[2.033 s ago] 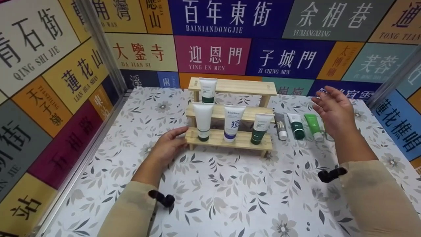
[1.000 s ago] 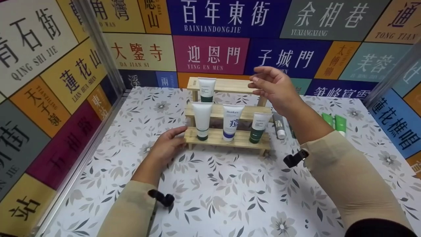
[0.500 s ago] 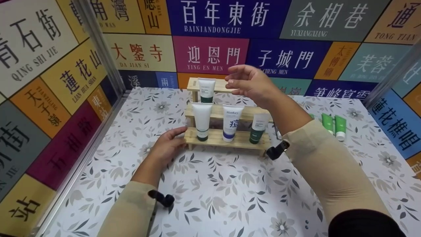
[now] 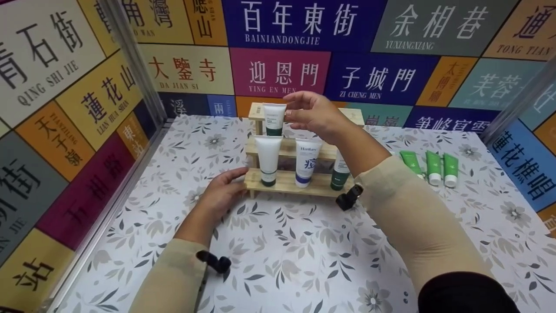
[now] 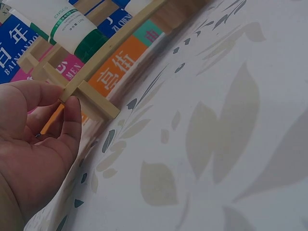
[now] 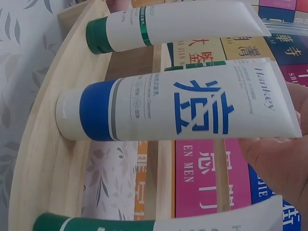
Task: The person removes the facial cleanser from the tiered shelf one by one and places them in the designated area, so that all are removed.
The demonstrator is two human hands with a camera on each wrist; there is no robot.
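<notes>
A three-step wooden display stand [image 4: 304, 187] holds upright squeeze tubes. My left hand [image 4: 221, 193] pinches the left end of its lowest step; the left wrist view shows thumb and fingertips on the wood. On the top step stands a small white-and-green tube [image 4: 273, 117]. My right hand [image 4: 316, 115] is at that tube's right side, fingers loosely bent and fingertips right at its edge. The lowest step carries a plain white tube [image 4: 268, 158], a white-and-blue tube [image 4: 306, 163] and another white-and-green tube [image 4: 339, 176], partly hidden by my right forearm.
Three green tubes [image 4: 434, 167] lie on the flower-patterned tablecloth [image 4: 295, 261] to the stand's right. My right arm covers the place where other tubes lay. Lettered panels [image 4: 278, 71] wall in the table at the back and sides.
My right hand has swept left from above the loose tubes, across the top step, to the small tube there. My left hand has stayed on the stand's left end.
</notes>
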